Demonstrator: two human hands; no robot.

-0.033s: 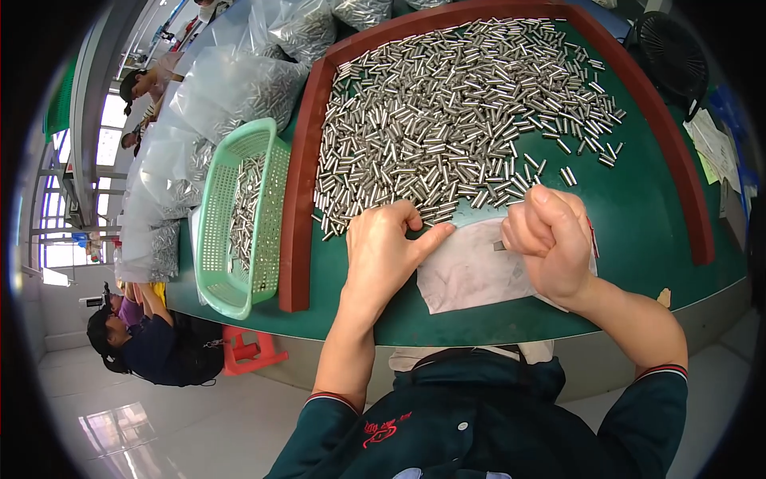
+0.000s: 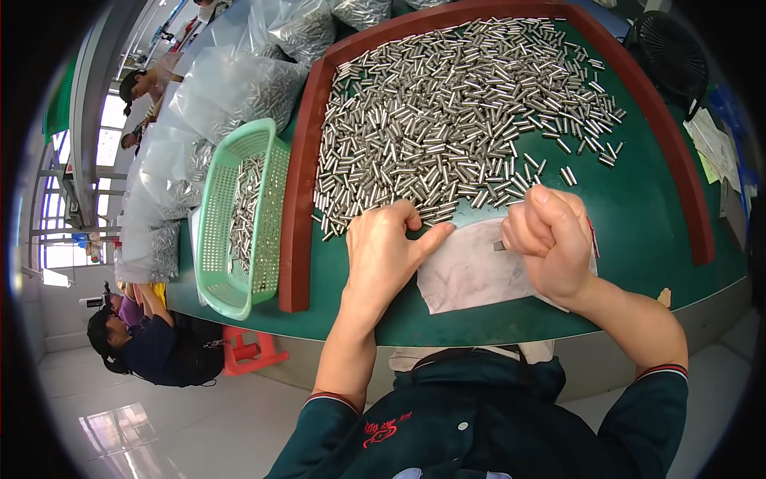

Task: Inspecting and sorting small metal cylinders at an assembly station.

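Steel pins (image 2: pixel 447 120) unmoved, left hand (image 2: pixel 377 249) loosely curled, contents hidden, right hand (image 2: pixel 556 249) fisted around grey piece (image 2: pixel 499 246)

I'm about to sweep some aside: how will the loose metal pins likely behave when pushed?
The loose metal pins look like short, smooth cylinders, so single ones would probably roll. Their metallic shine suggests they're stiff and fairly heavy for their size. Lying crossed at many angles, they may push neighbours along.

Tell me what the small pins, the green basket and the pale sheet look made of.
Small pins: metal, probably steel; shiny, with bright highlights. Green basket: likely moulded plastic, smooth-rimmed, with evenly perforated walls. Pale sheet: cloth or paper, I can't tell; matte, smudged.
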